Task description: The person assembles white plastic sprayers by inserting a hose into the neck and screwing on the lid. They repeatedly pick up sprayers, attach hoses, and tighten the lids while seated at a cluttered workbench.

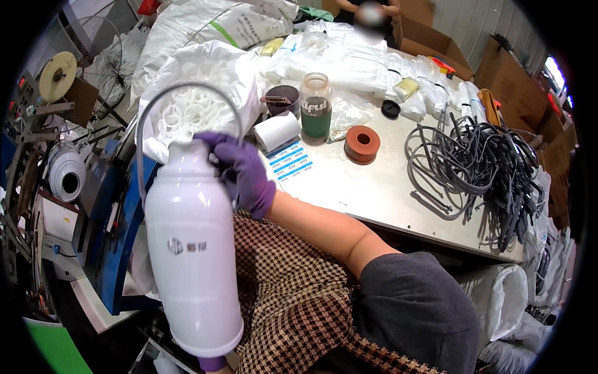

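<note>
A glossy white thermos flask [192,249] stands nearly upright in front of my body, on the left. Its thin grey carrying handle [194,86] arches above the narrow neck. My right hand [246,174], in a purple glove, is closed at the flask's neck, with fingers by the spout rim and the handle's right side. Below the flask's base, only a strip of purple glove and wrist of my left hand [213,363] shows; the flask hides its fingers.
Behind the flask, a white sack [243,81] holds many translucent rings. The table [367,193] carries a label sheet [289,165], a paper roll [277,131], a green-bottomed bottle [316,115], red-brown tape [362,144] and piled grey handles [492,168]. A person [349,6] is at the far side.
</note>
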Tool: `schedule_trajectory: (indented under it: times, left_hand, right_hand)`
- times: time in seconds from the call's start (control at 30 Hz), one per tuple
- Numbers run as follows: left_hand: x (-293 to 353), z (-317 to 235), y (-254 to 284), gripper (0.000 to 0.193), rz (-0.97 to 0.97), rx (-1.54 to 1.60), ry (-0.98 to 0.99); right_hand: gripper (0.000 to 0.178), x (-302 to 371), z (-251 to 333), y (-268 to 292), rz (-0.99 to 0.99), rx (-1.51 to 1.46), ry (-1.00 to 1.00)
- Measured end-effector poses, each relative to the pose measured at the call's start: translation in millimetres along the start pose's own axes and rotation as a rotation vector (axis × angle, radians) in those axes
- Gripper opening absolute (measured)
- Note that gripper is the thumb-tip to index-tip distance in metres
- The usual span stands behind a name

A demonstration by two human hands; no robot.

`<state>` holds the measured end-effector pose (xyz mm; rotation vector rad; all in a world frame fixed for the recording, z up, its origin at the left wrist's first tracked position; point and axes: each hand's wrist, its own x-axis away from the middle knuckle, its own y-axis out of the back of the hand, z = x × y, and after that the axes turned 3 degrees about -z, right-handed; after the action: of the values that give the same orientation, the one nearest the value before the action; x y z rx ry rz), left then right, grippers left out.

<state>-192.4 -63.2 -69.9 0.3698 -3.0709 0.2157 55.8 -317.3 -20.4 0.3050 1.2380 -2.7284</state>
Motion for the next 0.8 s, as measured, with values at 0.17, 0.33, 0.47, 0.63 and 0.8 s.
schedule_trajectory:
  times: [0.17, 0.33, 0.47, 0.63, 0.8]
  left_hand:
    - [-7, 26, -29, 0.048, 0.185, 0.289, 0.088]
    - [-10, 42, -30, 0.047, 0.255, 0.373, 0.138]
    - [-7, 44, -29, 0.047, 0.261, 0.411, 0.139]
    - [-2, 46, -25, 0.047, 0.257, 0.450, 0.141]
    - [0, 45, -19, 0.047, 0.251, 0.477, 0.113]
  right_hand:
    - [0.036, 37, -48, -37, 0.068, 0.135, -0.067]
    - [0.034, 52, -40, -38, 0.197, 0.803, 0.849]
    - [0.025, 71, -32, -50, 0.549, 0.720, 1.403]
    - [0.023, 58, -49, -66, 0.068, 0.576, 0.251]
    - [0.049, 53, -41, -49, 0.255, -0.047, -0.141]
